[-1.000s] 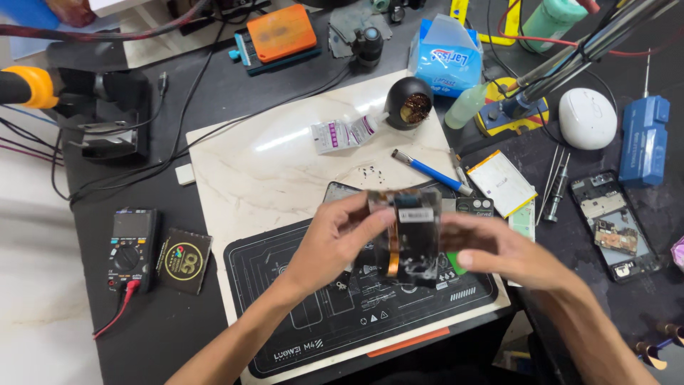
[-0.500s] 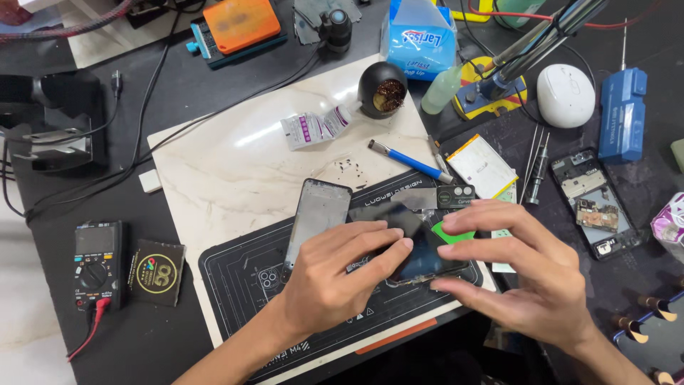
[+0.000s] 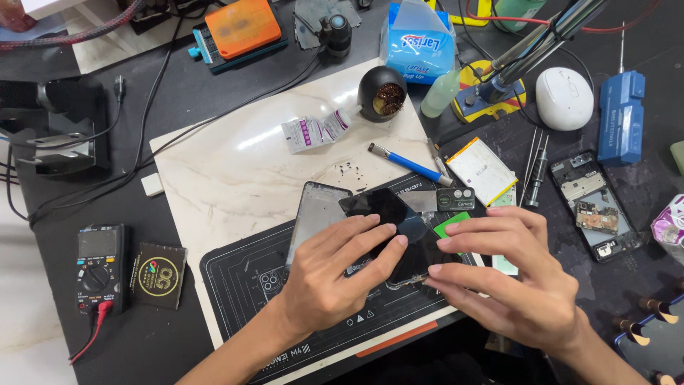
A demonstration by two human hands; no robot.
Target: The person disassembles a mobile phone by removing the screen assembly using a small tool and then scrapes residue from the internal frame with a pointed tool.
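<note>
Pressing flat, left hand and right hand, fingers spread over dark phone screen

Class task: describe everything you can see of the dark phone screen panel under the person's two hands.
The screen panel is a thin, flat, glossy black sheet that looks like glass, its corners rounded. It lies tilted at an angle on the black work mat, beside a grey phone frame. The left hand presses its fingers on the near part; the right hand touches its right edge with its fingertips. A green tab shows at that edge. Its lower part is hidden by the hands.
</note>
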